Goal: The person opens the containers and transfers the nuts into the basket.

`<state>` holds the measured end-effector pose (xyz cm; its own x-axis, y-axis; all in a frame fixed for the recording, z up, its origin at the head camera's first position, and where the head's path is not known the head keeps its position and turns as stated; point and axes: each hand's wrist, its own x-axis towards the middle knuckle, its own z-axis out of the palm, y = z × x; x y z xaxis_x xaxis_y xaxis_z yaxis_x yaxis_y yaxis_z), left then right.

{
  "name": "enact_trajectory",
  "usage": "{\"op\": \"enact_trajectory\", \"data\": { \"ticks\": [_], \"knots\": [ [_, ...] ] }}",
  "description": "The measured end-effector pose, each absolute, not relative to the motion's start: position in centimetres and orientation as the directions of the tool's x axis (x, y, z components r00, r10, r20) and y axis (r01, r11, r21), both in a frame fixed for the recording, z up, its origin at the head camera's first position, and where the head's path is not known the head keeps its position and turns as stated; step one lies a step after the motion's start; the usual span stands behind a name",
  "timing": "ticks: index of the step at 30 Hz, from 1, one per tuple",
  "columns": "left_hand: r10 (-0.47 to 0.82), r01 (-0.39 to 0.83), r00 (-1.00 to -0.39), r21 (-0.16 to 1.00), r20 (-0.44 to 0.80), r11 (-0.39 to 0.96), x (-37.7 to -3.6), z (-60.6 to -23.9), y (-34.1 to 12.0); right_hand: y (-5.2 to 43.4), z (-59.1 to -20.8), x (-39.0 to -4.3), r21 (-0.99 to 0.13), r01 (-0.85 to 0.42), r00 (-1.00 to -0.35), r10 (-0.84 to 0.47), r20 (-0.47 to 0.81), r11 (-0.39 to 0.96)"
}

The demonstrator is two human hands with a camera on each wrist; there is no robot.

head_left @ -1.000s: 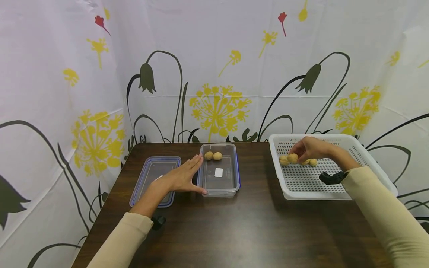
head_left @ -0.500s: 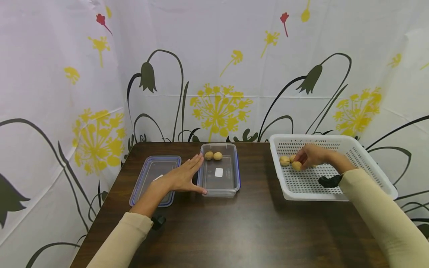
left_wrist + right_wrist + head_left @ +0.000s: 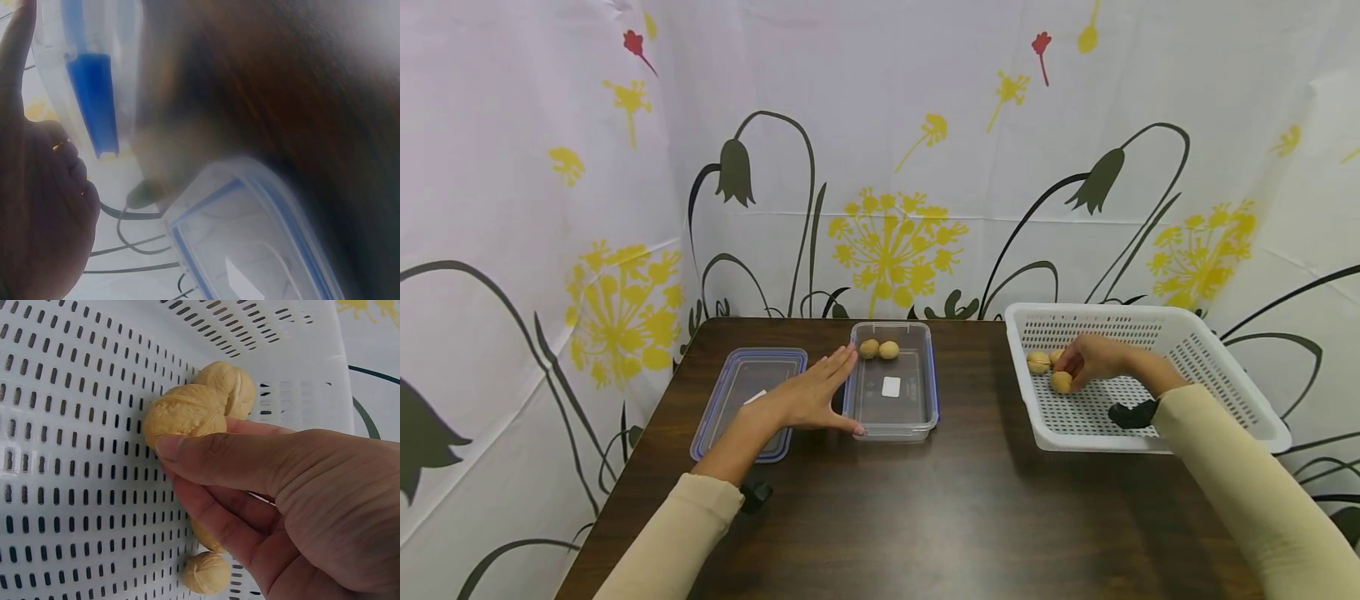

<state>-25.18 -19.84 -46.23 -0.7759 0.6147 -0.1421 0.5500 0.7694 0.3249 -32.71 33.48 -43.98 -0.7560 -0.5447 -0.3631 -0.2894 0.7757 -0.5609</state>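
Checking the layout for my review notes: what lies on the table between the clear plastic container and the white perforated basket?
Nothing: in the head view only bare dark wooden table separates the clear plastic container from the white perforated basket.

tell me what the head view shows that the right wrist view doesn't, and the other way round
Only the head view shows the left hand resting against the clear container, which holds two walnuts, with the lid beside it on the table. Only the right wrist view shows the right hand's fingers pinching a walnut up close. Both show that hand, walnuts and the white basket.
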Motion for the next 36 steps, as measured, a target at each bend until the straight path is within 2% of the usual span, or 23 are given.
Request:
{"op": "enact_trajectory", "data": {
  "ticks": [9, 16, 28, 36],
  "knots": [
    [0.607, 0.546, -0.78, 0.308, -0.154, 0.779, -25.4, -46.5, -19.9, 33.6, -43.8, -32.4, -0.553, -0.325, -0.756, -0.562, -0.335, 0.767],
    [0.61, 0.548, -0.778, 0.314, -0.15, 0.776, -25.3, -46.4, -19.9, 33.9, -42.8, -32.1, -0.518, -0.334, -0.783, -0.538, -0.313, 0.787],
    [0.616, 0.552, -0.774, 0.321, -0.148, 0.77, -25.1, -46.0, -19.8, 33.3, -39.3, -31.2, -0.436, -0.42, -0.834, -0.528, -0.161, 0.796],
    [0.614, 0.548, -0.776, 0.326, -0.146, 0.77, -25.1, -46.0, -19.7, 31.0, -37.4, -30.4, -0.453, -0.426, -0.848, -0.52, -0.102, 0.783]
  ]
}}
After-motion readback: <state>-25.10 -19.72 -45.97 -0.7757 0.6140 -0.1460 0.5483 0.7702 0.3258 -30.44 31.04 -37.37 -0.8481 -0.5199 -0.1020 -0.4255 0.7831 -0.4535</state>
